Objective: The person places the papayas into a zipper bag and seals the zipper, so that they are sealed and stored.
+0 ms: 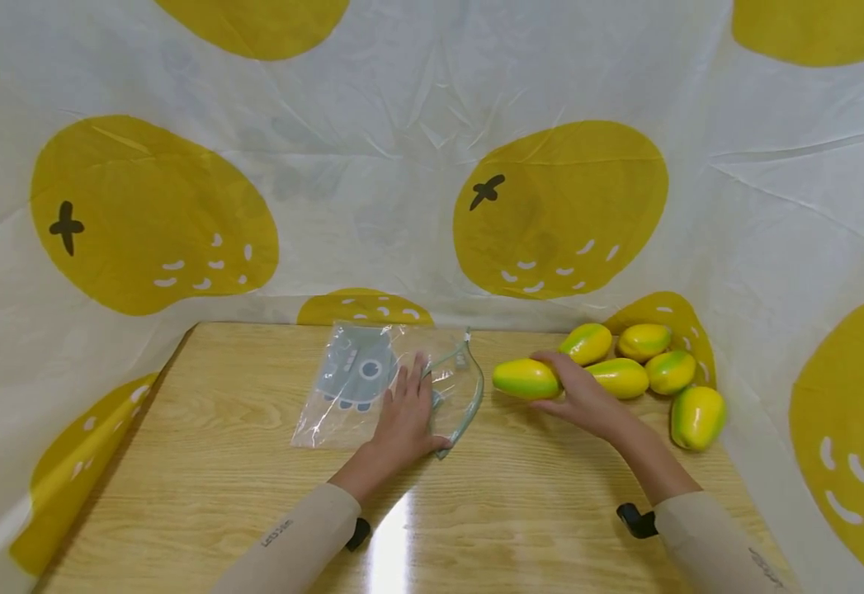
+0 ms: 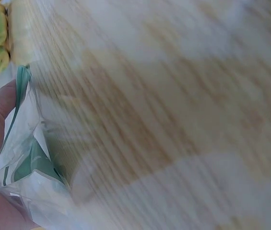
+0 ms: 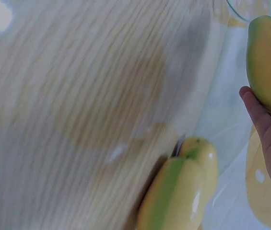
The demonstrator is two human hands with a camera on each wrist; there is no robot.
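A clear plastic zip bag with a grey-blue cartoon print and a green strip along its mouth lies on the table. My left hand rests on the bag at its mouth, fingers stretched toward the back. Its thumb touches the green strip, and the mouth stands parted. To the right, my right hand grips a yellow-green papaya between thumb and fingers. In the right wrist view the papaya sits between the thumb and the outstretched fingers. Another papaya lies just behind that hand.
Several more papayas cluster at the table's back right, one papaya nearer the right edge. A white curtain printed with yellow fruit encloses the wooden table at the back and sides.
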